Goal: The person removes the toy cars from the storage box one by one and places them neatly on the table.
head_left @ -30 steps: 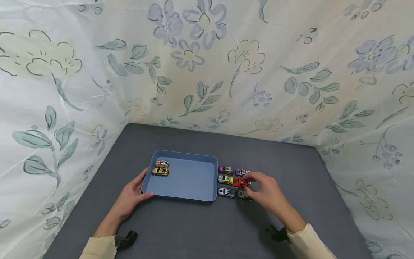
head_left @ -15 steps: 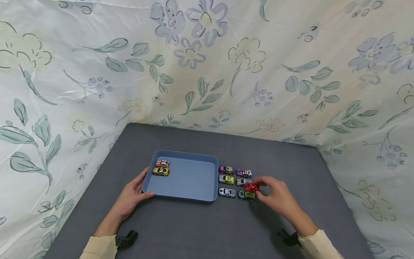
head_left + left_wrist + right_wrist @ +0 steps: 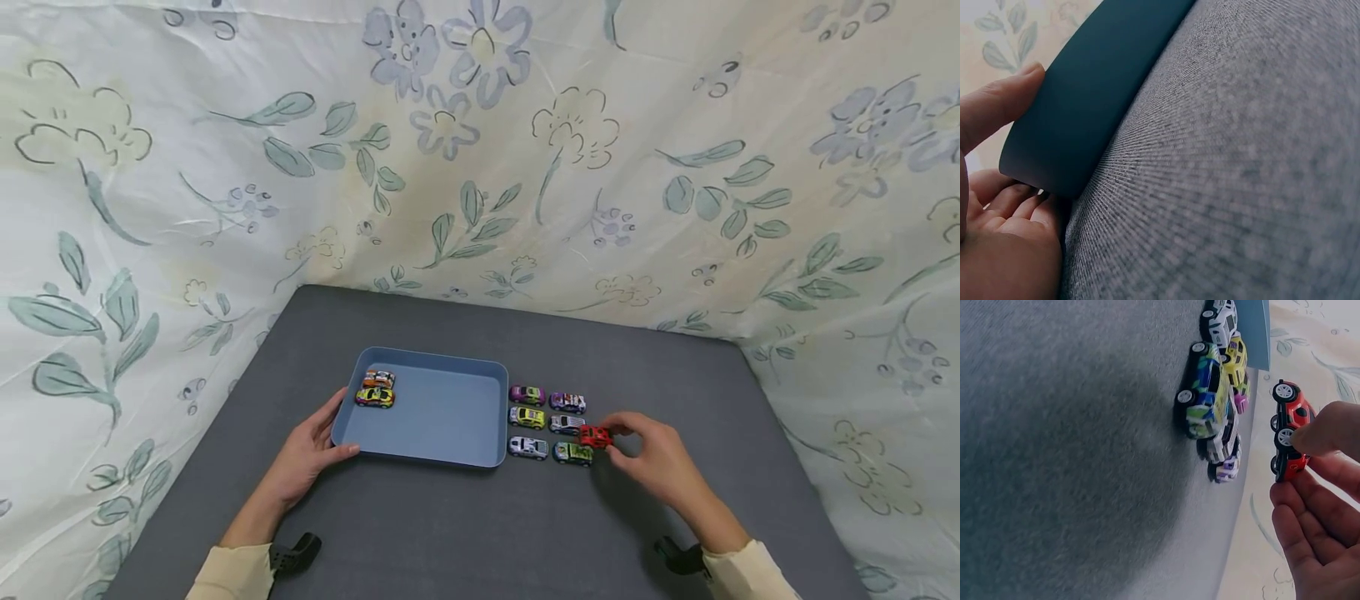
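My right hand (image 3: 651,454) pinches a red toy car (image 3: 595,437) between thumb and fingers, at the right of a group of toy cars. In the right wrist view the red car (image 3: 1297,415) is held above the table, wheels facing the camera. My left hand (image 3: 306,454) holds the blue tray (image 3: 431,457) at its front left corner. The left wrist view has the thumb on the tray's outer wall (image 3: 1079,94) and the fingers round the corner. Inside the tray, at its left end, an orange-and-white car (image 3: 379,379) sits behind a yellow car (image 3: 375,397).
Right of the tray, several toy cars stand in two columns: a purple one (image 3: 527,395), a yellow one (image 3: 527,417), a silver one (image 3: 528,447), a green one (image 3: 573,453) and others. A floral cloth (image 3: 570,242) surrounds the grey table (image 3: 450,533).
My right hand has drawn the red car to the right, off the silver-and-white car that it overlapped, which now shows. My left hand stays on the tray's corner.
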A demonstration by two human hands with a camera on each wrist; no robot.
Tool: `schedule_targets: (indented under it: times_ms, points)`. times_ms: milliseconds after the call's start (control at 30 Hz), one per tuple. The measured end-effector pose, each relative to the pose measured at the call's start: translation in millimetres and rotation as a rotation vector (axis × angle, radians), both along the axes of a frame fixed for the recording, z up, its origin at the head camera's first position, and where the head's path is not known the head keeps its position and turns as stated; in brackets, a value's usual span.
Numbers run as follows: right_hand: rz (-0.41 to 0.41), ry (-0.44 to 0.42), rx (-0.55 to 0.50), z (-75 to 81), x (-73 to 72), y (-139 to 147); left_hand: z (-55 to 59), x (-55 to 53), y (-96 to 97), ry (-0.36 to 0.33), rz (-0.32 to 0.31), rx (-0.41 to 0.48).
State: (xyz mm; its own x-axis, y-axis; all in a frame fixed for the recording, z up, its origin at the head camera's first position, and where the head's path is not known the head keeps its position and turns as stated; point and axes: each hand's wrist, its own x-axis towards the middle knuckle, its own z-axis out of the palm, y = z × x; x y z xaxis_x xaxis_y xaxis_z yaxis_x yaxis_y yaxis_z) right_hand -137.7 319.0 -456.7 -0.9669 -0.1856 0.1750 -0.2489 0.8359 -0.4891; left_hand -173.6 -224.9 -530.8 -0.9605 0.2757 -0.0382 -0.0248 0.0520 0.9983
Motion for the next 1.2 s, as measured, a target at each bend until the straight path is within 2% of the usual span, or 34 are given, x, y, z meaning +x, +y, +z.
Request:
schedule_targets:
  times_ms: [367,700,1000,1200]
  points:
    - [-0.023,0.009,0.027,-5.2,6.2,17.6,5.2,-1.1,0.5,0.000,-0.006,-0.005]
    - [-0.060,-0.078,0.051,-10.5,7.1,25.1,10.8,-0.3,0.7,-0.007,0.004,-0.007]
    - [-0.071,-0.165,0.059,-21.2,5.6,30.1,1.5,-1.4,0.8,-0.005,-0.002,0.014]
    - [-0.078,-0.159,0.053,-30.5,4.6,33.1,-2.2,-1.8,1.0,0.003,0.003,-0.004]
